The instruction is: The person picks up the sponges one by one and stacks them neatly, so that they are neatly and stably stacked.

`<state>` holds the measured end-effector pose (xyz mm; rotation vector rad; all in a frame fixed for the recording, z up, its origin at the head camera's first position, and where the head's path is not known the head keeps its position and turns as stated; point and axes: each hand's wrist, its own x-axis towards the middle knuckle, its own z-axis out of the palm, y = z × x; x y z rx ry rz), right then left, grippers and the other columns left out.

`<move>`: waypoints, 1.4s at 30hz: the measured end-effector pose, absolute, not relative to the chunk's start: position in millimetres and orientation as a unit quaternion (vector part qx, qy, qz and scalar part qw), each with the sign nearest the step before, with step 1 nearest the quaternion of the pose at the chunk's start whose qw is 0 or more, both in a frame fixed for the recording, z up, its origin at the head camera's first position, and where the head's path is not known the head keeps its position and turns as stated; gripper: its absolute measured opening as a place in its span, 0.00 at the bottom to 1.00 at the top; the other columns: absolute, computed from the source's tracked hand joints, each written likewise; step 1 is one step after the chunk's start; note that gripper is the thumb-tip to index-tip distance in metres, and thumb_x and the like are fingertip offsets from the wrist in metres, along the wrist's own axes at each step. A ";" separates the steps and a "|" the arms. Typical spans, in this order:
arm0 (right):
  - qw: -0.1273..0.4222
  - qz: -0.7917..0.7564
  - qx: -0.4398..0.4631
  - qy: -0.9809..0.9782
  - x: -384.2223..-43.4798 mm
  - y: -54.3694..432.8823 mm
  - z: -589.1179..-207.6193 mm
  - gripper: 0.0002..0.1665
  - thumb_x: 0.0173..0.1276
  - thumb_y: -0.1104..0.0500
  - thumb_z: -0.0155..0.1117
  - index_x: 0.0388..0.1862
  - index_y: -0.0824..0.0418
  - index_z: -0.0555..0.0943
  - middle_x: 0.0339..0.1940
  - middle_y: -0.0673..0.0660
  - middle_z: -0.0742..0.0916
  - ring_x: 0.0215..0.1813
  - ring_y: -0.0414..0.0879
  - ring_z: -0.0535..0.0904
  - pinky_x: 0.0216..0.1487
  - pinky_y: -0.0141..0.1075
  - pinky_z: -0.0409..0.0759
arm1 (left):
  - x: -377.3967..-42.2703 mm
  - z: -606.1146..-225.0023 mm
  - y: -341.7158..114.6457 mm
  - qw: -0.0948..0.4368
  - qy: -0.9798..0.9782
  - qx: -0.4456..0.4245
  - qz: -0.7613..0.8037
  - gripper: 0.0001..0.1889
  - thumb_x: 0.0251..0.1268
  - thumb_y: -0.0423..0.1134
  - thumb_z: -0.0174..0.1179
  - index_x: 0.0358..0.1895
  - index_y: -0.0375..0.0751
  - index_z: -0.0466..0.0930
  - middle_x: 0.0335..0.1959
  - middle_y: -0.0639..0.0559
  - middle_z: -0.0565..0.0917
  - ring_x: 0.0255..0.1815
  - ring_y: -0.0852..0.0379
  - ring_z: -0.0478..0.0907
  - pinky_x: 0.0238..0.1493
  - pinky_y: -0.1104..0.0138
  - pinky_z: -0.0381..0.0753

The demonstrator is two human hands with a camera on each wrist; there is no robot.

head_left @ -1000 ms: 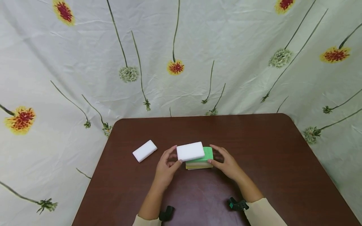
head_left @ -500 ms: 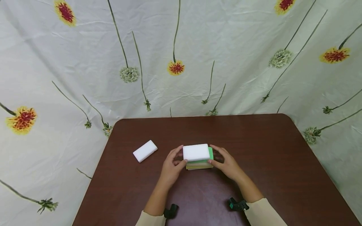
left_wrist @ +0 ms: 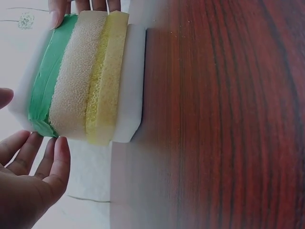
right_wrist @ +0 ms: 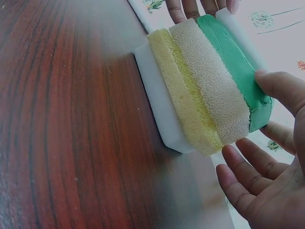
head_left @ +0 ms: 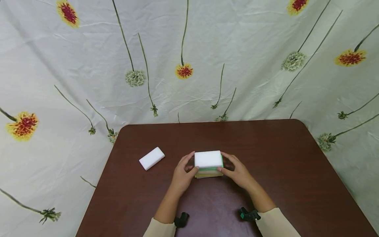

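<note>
A layered stack rises between both hands. In the left wrist view its base is a white block [left_wrist: 131, 81], with a yellow sponge [left_wrist: 106, 81] and a coarse beige sponge [left_wrist: 76, 71] above that. Over them lies a green block [right_wrist: 233, 62] with a smooth, creased surface. A white sponge block [head_left: 208, 159] covers most of the green one. The left hand [head_left: 183, 175] grips this top block by its left end, thumb in front and fingers behind. From the right side the right hand [head_left: 239, 171] holds the green block, its thumb [right_wrist: 281, 88] against the front face.
Another white block [head_left: 152, 158] lies slanted on the brown table [head_left: 133, 197], left of the stack. Behind the table's far edge hangs a flower-printed cloth [head_left: 97, 49]. Each wrist wears a black strapped device [head_left: 181, 220].
The left hand has brought the white sponge block rightward and straightened it over the green block, which now shows only at the edges. The right hand stays at the stack's right end.
</note>
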<state>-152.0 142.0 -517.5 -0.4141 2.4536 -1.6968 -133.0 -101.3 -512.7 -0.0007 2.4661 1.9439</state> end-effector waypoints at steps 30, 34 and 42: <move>0.025 -0.540 -0.171 0.824 -156.1 145.1 -523.7 0.41 0.67 0.50 0.72 0.76 0.36 0.66 0.74 0.55 0.72 0.77 0.58 0.66 0.72 0.62 0.65 | -132.2 -513.0 -105.2 0.024 0.794 0.024 0.606 0.32 0.67 0.35 0.64 0.74 0.55 0.69 0.72 0.50 0.71 0.56 0.44 0.83 0.52 0.65 0.84; 0.014 -0.553 -0.178 0.814 -156.5 142.8 -524.1 0.36 0.68 0.52 0.71 0.73 0.37 0.70 0.71 0.52 0.75 0.75 0.55 0.68 0.72 0.61 0.67 | -131.6 -511.9 -105.6 0.028 0.793 0.027 0.609 0.32 0.67 0.36 0.63 0.75 0.55 0.69 0.72 0.50 0.70 0.59 0.43 0.82 0.55 0.62 0.84; 0.015 -0.559 -0.169 0.812 -157.8 139.9 -526.9 0.35 0.68 0.56 0.71 0.73 0.46 0.71 0.70 0.56 0.76 0.75 0.59 0.68 0.72 0.63 0.66 | -130.7 -513.4 -106.7 0.029 0.791 0.029 0.610 0.32 0.67 0.37 0.64 0.74 0.56 0.69 0.72 0.50 0.71 0.59 0.42 0.81 0.53 0.63 0.84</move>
